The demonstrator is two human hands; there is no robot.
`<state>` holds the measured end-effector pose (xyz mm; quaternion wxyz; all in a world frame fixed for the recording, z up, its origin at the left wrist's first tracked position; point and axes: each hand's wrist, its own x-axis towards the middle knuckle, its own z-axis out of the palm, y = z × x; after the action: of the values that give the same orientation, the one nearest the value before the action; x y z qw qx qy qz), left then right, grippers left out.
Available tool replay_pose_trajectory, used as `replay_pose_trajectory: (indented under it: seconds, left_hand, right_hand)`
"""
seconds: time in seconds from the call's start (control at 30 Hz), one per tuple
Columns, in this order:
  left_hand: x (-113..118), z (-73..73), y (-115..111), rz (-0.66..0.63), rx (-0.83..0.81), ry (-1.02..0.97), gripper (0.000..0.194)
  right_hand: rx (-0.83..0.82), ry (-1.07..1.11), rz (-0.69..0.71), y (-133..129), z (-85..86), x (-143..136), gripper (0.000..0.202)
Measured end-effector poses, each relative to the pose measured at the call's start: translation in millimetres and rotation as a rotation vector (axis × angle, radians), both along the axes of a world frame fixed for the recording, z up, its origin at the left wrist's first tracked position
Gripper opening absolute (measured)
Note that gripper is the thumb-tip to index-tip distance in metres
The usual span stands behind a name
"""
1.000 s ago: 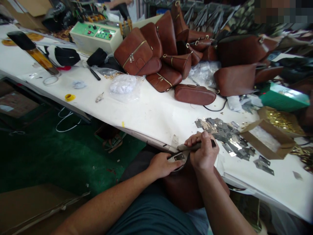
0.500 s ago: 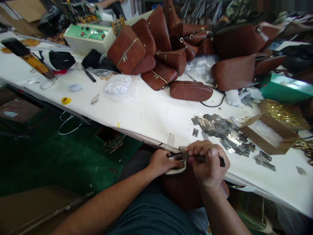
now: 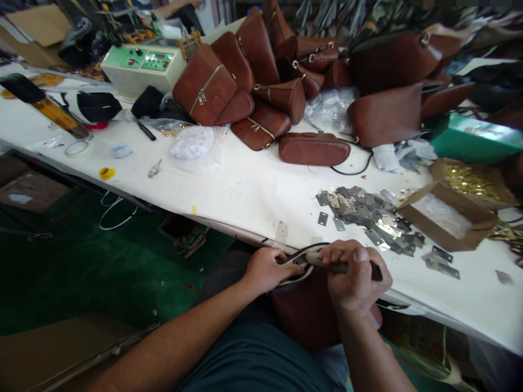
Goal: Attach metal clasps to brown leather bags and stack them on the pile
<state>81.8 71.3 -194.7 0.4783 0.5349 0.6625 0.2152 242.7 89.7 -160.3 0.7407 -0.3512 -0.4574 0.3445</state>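
A brown leather bag [image 3: 304, 310] rests on my lap against the table's front edge, its pale-lined opening facing up. My left hand [image 3: 267, 270] grips the rim of that opening, thumb on the inner side. Closed round a dark-handled tool [image 3: 337, 267] is my right hand [image 3: 354, 275]. The tool's pale end reaches into the opening, just right of my left fingers. Its very tip is hidden.
The white table [image 3: 245, 190] bears a heap of metal plates [image 3: 363, 212], cardboard boxes of small parts [image 3: 445, 218], several brown bags [image 3: 314, 149], a plastic bag [image 3: 192, 142], yellow tape [image 3: 107, 173] and a control box [image 3: 143, 68].
My right hand has shifted slightly right, and the tool's pale end is now lower, inside the bag's opening. The far rim of the opening stands higher. The view has moved slightly.
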Motion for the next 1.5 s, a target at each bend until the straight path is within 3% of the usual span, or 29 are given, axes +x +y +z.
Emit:
replay_pose_trajectory:
  seconds: [0.17, 0.4, 0.57, 0.77, 0.87, 1.03, 1.2, 1.3, 1.43, 1.5]
  left_hand:
    - [1.6, 13.6, -2.0, -0.033, 0.263, 0.029, 0.022]
    - [8.1, -1.1, -3.7, 0.106, 0.139, -0.067, 0.023]
    - [4.4, 11.9, -0.7, -0.098, 0.293, 0.164, 0.007]
    - [2.7, 34.6, -8.4, -0.284, 0.357, 0.317, 0.031]
    - [6.0, 40.1, -7.9, -0.315, 0.329, 0.408, 0.047]
    - [11.8, 37.9, -4.6, -0.303, 0.327, 0.456, 0.062]
    - [13.1, 29.5, -5.0, -0.283, 0.323, 0.433, 0.074]
    - [13.1, 27.1, -4.6, -0.271, 0.325, 0.414, 0.074]
    - [13.3, 26.5, -5.1, -0.266, 0.334, 0.397, 0.054]
    - [13.1, 26.3, -6.2, -0.266, 0.333, 0.389, 0.055]
  right_hand:
    - [0.021, -0.014, -0.041, 7.6, -5.3, 1.2, 0.034]
    - [0.022, -0.162, 0.136, -4.0, -4.2, 1.4, 0.028]
    - [0.057, -0.194, 0.085, -6.6, -5.0, -1.1, 0.027]
    - [0.063, -0.228, 0.099, -10.0, -7.5, 2.3, 0.026]
    - [0.05, -0.221, 0.093, -10.1, -8.3, 1.3, 0.028]
    - [0.029, -0.115, 0.094, -12.1, 4.2, -8.6, 0.03]
    - [0.177, -0.029, 0.004, -17.5, 31.0, -14.4, 0.026]
    - [0.242, -0.092, -0.011, -18.8, 27.6, -14.5, 0.027]
    - [0.102, -0.289, 0.096, -16.0, 9.5, -13.6, 0.023]
    - [0.088, -0.27, 0.128, -14.9, 7.3, -12.7, 0.023]
